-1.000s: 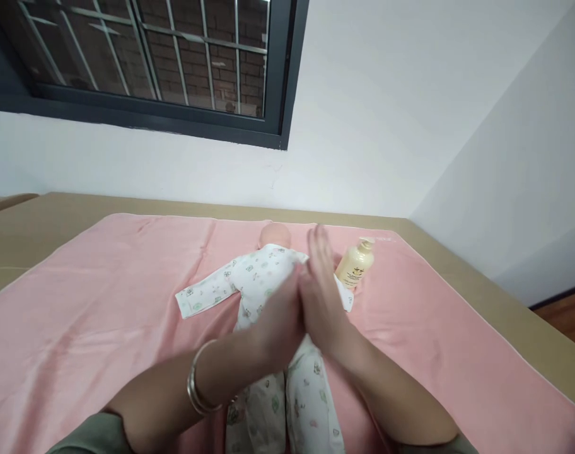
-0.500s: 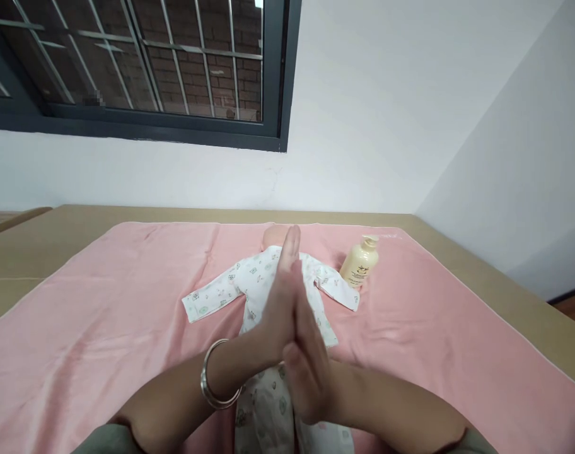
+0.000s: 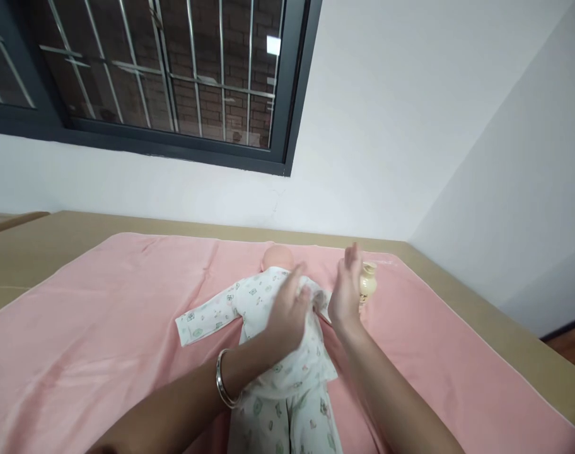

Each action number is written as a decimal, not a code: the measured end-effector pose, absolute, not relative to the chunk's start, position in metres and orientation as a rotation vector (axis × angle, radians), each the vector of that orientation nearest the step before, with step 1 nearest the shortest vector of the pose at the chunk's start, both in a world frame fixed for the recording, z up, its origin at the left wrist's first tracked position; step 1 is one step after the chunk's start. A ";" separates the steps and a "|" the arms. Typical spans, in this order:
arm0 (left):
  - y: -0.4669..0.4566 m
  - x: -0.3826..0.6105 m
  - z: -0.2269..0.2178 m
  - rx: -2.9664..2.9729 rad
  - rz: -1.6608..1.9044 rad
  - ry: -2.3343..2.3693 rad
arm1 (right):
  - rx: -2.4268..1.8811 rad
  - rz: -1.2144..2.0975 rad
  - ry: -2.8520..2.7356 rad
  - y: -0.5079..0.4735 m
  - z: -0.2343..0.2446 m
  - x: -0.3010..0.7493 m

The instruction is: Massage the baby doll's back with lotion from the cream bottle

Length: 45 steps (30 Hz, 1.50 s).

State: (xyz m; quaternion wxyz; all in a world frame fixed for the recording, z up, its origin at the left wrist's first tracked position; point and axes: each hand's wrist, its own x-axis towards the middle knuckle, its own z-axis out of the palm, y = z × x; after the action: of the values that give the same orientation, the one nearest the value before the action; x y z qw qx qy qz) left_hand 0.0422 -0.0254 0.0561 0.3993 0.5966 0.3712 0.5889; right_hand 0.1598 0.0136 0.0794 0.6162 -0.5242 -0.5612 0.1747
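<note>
A bald doll (image 3: 278, 257) in a white printed top (image 3: 259, 299) and matching trousers (image 3: 268, 419) lies stretched out before me, one sleeve spread to the left. Above its chest area hovers my left hand (image 3: 287, 315), fingers extended, a silver bangle on the wrist. My right hand (image 3: 345, 295) is raised, fingers straight, over the doll's right-side sleeve. A gap separates the two palms, and neither holds anything. Behind my right hand stands a cream pump bottle (image 3: 367, 282), partly hidden by it. Both hands are slightly blurred.
Under the doll a pink sheet (image 3: 103, 328) with some creases covers most of the tan surface (image 3: 519, 340). White walls (image 3: 363, 157) rise at the back and right. A dark-framed window (image 3: 280, 161) with metal bars is at upper left.
My palms, pressed together before, have come apart; the right hand has moved up and right, in front of the bottle. The view has tilted slightly, and more of the doll shows.
</note>
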 end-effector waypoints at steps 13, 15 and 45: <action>0.013 0.027 -0.007 0.986 1.927 1.073 | -1.039 0.093 -2.544 0.019 0.016 0.131; 0.013 0.027 -0.007 0.993 1.931 1.069 | -1.054 0.139 -2.550 0.016 0.017 0.144; 0.015 0.018 -0.016 1.199 1.922 0.888 | -0.963 0.042 -2.385 0.011 0.006 0.161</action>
State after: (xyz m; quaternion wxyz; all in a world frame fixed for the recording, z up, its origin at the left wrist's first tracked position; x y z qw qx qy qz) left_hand 0.0177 0.0154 -0.0164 0.3468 0.4622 0.3421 0.7410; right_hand 0.1610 0.0110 0.0062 0.2809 -0.3594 -0.8898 0.0155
